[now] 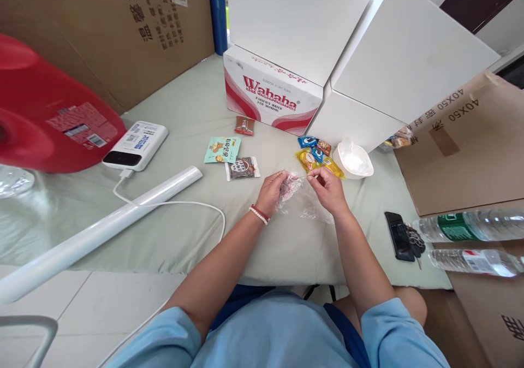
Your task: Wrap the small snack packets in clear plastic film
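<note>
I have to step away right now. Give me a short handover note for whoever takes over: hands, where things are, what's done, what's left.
Left hand and right hand: both pinch the top of a clear plastic bag, which lies on the green mat.
Things: a heap of snack packets sits just beyond the bag beside a white bowl. Three more packets lie to the left: teal, dark, red-brown.
Done: the bag is in hand; I cannot tell whether it is open or holds anything.
Left: every visible packet is outside the bag.

red jug [45,111], teal snack packet [222,149], white bowl [352,160]
</note>
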{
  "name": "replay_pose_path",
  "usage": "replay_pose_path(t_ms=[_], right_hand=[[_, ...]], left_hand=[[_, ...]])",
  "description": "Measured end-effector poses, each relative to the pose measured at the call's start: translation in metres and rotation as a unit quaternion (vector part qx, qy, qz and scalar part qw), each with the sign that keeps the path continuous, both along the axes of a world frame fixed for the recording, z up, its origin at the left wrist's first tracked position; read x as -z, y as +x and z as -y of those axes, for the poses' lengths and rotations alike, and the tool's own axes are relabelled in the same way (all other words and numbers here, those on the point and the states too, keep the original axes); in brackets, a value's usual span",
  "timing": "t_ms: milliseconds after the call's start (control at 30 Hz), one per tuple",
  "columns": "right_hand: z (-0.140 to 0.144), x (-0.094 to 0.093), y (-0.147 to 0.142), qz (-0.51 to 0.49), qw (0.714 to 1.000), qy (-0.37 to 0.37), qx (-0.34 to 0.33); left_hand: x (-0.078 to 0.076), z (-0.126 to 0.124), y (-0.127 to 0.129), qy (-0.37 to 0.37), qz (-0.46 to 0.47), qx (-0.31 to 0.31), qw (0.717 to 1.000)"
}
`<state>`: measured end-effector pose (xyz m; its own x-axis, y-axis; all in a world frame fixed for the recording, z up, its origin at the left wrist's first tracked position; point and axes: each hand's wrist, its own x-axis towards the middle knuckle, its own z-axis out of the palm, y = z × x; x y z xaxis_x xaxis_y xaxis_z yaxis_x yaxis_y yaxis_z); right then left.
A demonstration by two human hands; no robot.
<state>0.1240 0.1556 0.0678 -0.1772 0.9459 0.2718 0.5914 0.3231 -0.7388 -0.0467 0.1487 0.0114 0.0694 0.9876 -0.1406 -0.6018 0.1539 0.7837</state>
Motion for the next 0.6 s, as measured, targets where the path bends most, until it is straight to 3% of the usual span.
replay_pose_path(t_ms=[167, 333, 467, 600], right_hand=[[0.016, -0.015, 0.002, -0.015, 0.999, 0.024, -0.031], [0.082, -0.026, 0.019, 0.045, 0.997, 0.039, -0.050], [0.143, 0.001, 0.041, 0.071, 0.993, 0.064, -0.070], [0.192, 0.037, 0.061, 0.081, 0.995, 0.006, -0.054]], left_hand=[[0.004, -0.004, -0.003, -0.013, -0.030, -0.036, 0.999], [0.009, -0.011, -0.009, -0.089, -0.067, -0.097, 0.989], [0.004, -0.010, -0.012, -0.094, -0.085, -0.108, 0.986], [-0.003, 0.005, -0.014, -0.084, -0.106, -0.124, 0.983]])
